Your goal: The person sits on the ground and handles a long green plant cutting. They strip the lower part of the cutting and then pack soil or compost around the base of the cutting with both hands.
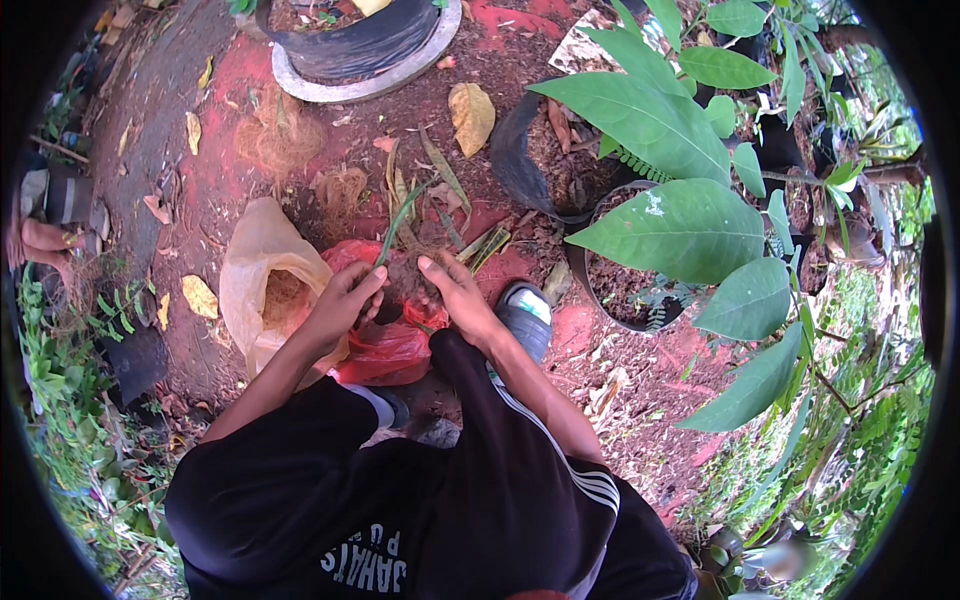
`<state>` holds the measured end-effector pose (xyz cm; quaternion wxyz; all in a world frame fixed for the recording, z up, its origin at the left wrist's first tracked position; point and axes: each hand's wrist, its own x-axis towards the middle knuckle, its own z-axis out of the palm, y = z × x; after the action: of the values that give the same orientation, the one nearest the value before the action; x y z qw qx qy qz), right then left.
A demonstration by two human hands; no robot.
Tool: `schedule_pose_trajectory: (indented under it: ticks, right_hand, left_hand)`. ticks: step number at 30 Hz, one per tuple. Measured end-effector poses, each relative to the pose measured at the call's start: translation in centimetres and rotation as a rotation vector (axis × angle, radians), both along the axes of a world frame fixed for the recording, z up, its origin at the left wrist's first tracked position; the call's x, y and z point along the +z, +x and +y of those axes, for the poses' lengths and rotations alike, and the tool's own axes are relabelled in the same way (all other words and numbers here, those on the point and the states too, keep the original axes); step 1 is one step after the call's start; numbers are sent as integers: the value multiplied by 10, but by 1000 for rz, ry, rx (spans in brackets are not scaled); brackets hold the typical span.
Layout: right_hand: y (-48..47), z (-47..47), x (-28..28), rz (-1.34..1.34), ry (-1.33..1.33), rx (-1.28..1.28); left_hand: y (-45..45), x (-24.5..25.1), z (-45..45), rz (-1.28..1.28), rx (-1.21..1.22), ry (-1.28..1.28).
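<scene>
Before my bent body, my left hand [349, 298] pinches a long green plant stem or leaf [397, 221] between thumb and fingers. The fingers of my right hand [459, 291] curl around a dark clump of roots and soil [409, 276], just right of my left hand. Below both hands lies a crumpled red plastic bag [386, 356]; what is inside it is mostly hidden. To the left stands a pale translucent sack [251, 247], its mouth showing brown fibre [285, 297]. Loose strap-shaped leaves [448, 169] lie just beyond my hands.
Tufts of brown fibre [281, 135] lie on the red ground. Black planting bags of soil [517, 161] stand at the right under large green leaves [675, 229]. A round planter [367, 82] is at the top. My sandalled foot [527, 322] is beside my right hand. Someone's leg [49, 236] shows far left.
</scene>
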<state>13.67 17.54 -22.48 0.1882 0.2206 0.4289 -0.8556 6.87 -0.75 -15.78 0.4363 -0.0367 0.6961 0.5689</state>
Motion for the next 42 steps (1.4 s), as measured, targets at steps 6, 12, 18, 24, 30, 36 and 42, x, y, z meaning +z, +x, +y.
schedule_pose_trajectory:
  ticks: [6, 12, 18, 24, 30, 36, 42]
  right_hand:
    - [0, -3, -7, 11, 74, -27]
    - [0, -5, 14, 181, 255, 31]
    - [-3, -9, 25, 252, 445, 29]
    - [-4, -8, 34, 333, 378, 15]
    - [-4, -10, 50, 331, 399, 55]
    - [-4, -17, 33, 361, 457, 112]
    - [-2, -20, 21, 364, 436, 151]
  left_hand:
    - [1, 1, 0, -36, 51, 30]
    - [3, 7, 13, 83, 118, 75]
    - [5, 10, 18, 219, 112, 96]
    - [5, 11, 17, 282, 149, 48]
    - [5, 17, 17, 276, 177, 1]
    - [8, 17, 19, 403, 85, 14]
    - [8, 23, 17, 245, 35, 6]
